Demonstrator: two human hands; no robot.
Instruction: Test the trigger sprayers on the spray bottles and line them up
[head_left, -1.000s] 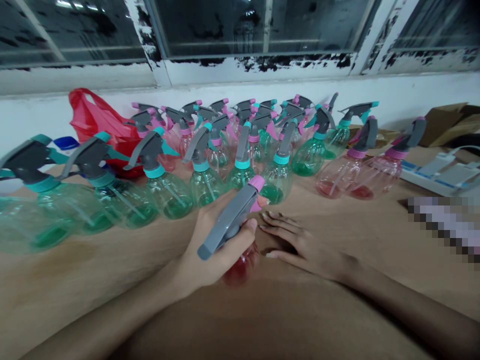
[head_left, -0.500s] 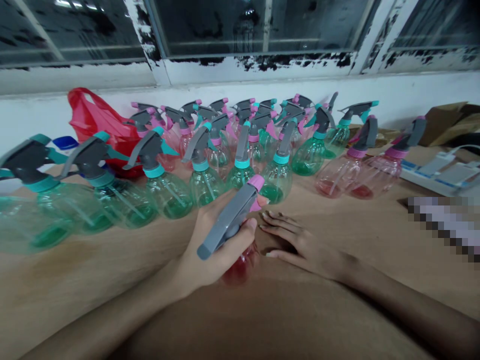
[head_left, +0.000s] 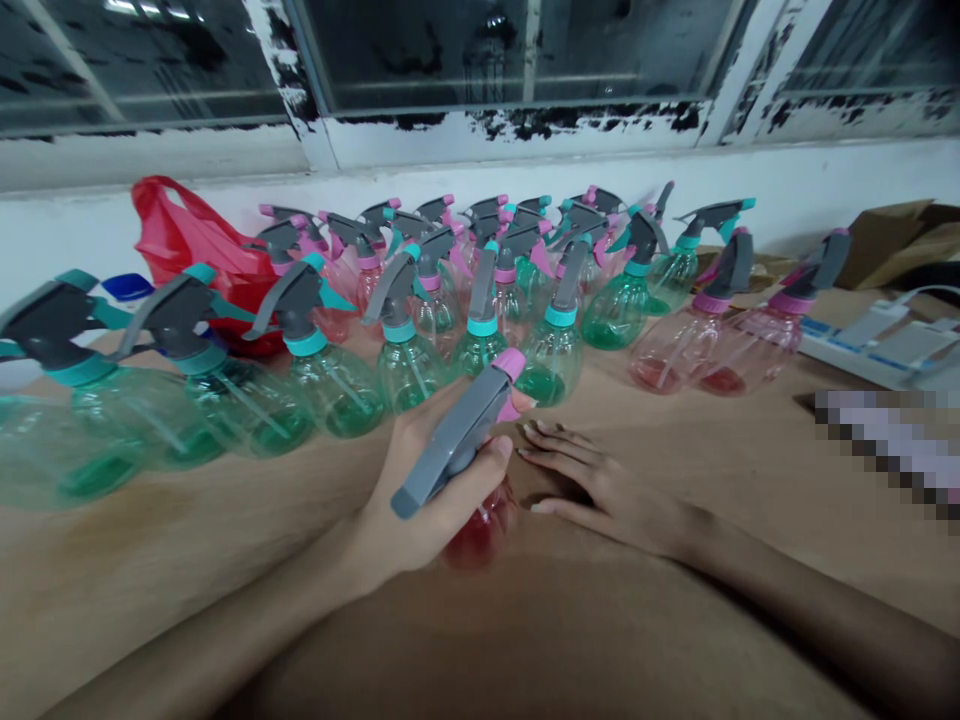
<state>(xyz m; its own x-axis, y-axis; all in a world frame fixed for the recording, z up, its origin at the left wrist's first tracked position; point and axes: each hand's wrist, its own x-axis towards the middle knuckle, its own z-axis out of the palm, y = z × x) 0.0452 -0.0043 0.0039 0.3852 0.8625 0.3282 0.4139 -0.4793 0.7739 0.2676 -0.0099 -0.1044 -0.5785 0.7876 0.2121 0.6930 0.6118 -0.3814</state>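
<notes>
My left hand (head_left: 427, 480) is wrapped round the neck of a spray bottle (head_left: 480, 535) with red liquid in it. Its grey spray head (head_left: 457, 440) has a pink nozzle that points away from me, to the upper right. The hand covers the bottle's collar. My right hand (head_left: 585, 480) lies on the wooden table (head_left: 675, 620) just right of this bottle, fingers stretched out and holding nothing. Beyond both hands, green spray bottles (head_left: 409, 375) with turquoise collars stand in a row. Two pink spray bottles (head_left: 671, 350) stand to the right.
Several more pink and green spray bottles (head_left: 510, 300) crowd the back by the white wall (head_left: 810, 180). A red plastic bag (head_left: 202, 240) sits at the back left. On the right are a white power strip (head_left: 877, 345), brown paper (head_left: 900, 240) and a pixelated flat object (head_left: 892, 440).
Almost nothing differs. The view has shifted very slightly, while both hands and the held spray bottle keep their places.
</notes>
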